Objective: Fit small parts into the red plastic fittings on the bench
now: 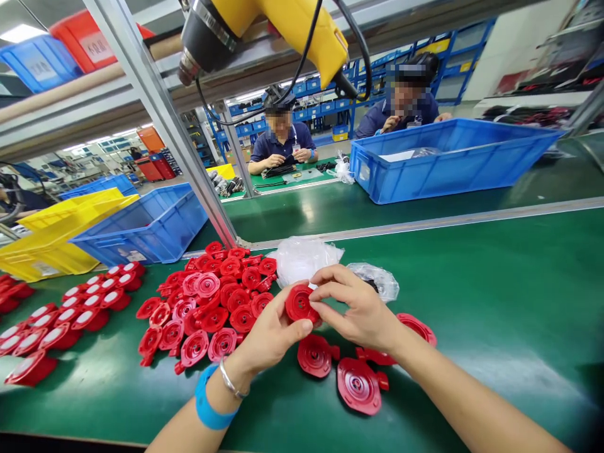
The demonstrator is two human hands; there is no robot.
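My left hand (pixel 270 336) is closed round the edge of a red round plastic housing (pixel 300 304), its dished face with small central holes turned up toward me. My right hand (pixel 352 307) meets the housing's right edge with fingertips pinched together. A bit of white shows by those fingertips; what they grip is too small to make out. Below the hands lie a few similar loose housings (pixel 358 385), each with a short side stub. Left of my left hand spreads a heap of the same red housings (pixel 231 299).
Red cups with white discs (pixel 70 314) stand in rows at left. Behind my hands lie a white plastic bag (pixel 306 259) and a clear bag (pixel 384 281). Blue bins (pixel 448 167) and yellow bins (pixel 61 239) border the bench. A yellow heat gun (pixel 283 31) hangs overhead. Two people sit opposite.
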